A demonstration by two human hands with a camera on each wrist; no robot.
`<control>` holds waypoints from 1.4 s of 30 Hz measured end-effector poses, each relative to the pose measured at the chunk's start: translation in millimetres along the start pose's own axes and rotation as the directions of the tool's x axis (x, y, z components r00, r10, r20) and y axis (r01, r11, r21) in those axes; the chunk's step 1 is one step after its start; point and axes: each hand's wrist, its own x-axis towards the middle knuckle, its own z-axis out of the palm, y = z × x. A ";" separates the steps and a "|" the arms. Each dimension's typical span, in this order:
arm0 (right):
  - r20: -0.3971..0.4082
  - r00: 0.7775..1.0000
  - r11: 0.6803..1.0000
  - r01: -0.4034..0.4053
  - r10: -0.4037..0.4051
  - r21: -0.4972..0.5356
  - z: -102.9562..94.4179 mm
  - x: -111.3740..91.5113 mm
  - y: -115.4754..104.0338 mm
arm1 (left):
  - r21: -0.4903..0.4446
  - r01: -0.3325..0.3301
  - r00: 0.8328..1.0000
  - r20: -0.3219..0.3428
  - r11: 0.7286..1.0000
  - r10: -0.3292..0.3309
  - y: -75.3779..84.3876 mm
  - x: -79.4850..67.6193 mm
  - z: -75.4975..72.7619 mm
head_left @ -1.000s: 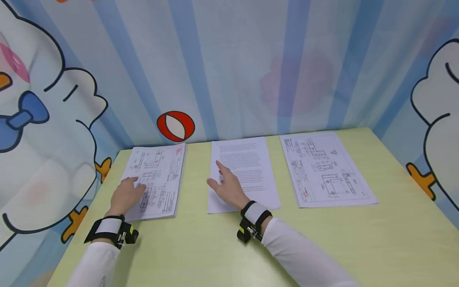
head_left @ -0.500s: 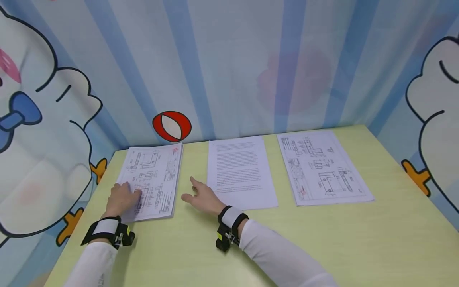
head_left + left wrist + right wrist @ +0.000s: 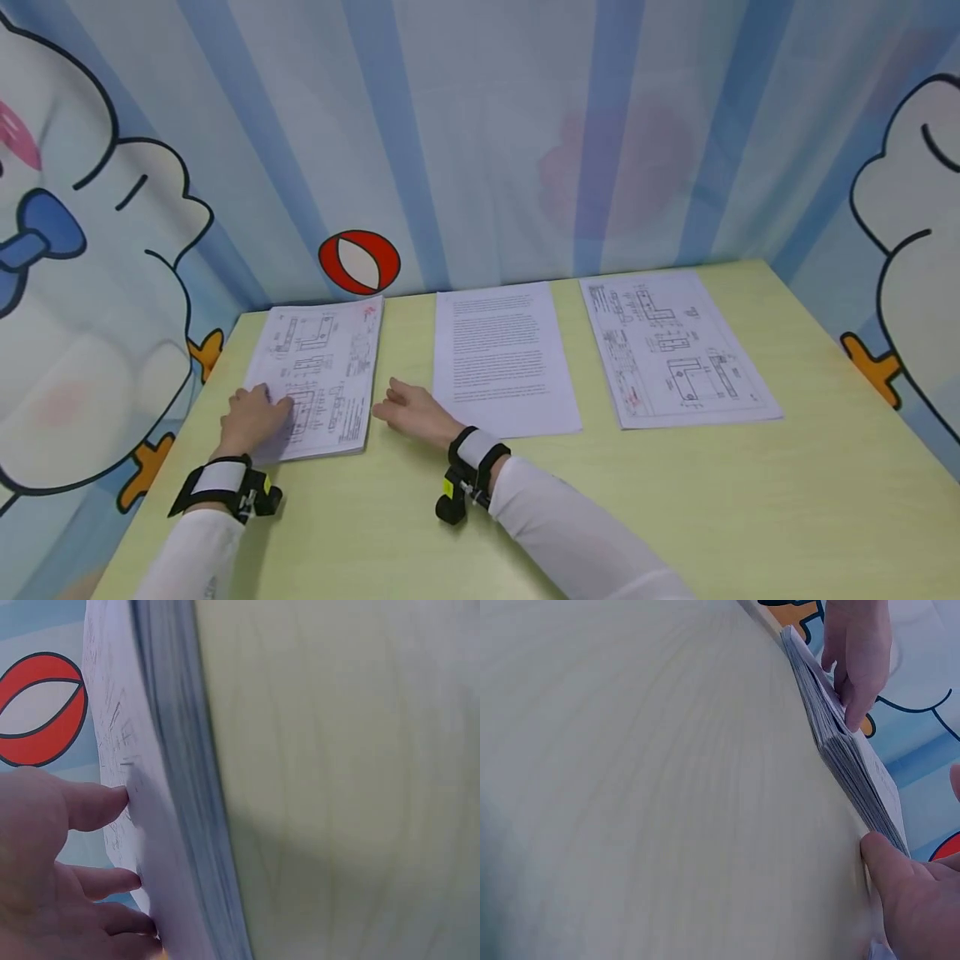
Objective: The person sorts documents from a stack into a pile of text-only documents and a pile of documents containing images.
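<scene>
A thick stack of paper [image 3: 322,321] lies at the left of the table, its top sheet printed with technical drawings. My left hand [image 3: 251,421] rests its fingertips on the lower left part of that sheet; the left wrist view shows the thumb and fingers touching the paper stack [image 3: 142,825]. Just right of the stack is my right hand [image 3: 420,414], fingers slightly bent towards its side edge. In the right wrist view, the thumb of the right hand [image 3: 922,900] is close to the stack's edge [image 3: 847,765]; whether it touches cannot be told.
A sheet of printed text [image 3: 498,358] lies mid-table, partly beside my right hand. Farther right is a drawing sheet [image 3: 678,350]. The pale yellow table [image 3: 390,533] backs onto a striped cartoon curtain [image 3: 480,150].
My right hand has moved left, from over the text sheet to the stack's right side, and its fingers have bent more. The left hand has shifted slightly down on the stack.
</scene>
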 end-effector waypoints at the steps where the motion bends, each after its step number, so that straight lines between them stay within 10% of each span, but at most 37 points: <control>1: 0.005 1.000 1.000 0.002 -0.002 0.009 0.9 0.9 -0.1 | -0.008 -0.002 1.000 0.003 1.000 0.002 -0.2 -0.6 0.1; 15: -0.029 0.998 0.996 0.059 -0.061 -0.072 5.9 11.5 -3.0 | -0.074 -0.055 0.998 0.015 0.996 0.056 9.7 -6.7 8.8; 35: -0.121 0.991 0.966 -0.031 0.063 0.255 9.0 17.5 -6.1 | -0.021 -0.108 0.994 0.000 0.994 0.108 12.8 -9.2 12.3; 42: -0.173 0.983 0.989 -0.030 0.055 0.146 8.0 18.3 -4.4 | -0.045 -0.144 0.990 0.009 0.989 0.144 18.8 -11.6 14.5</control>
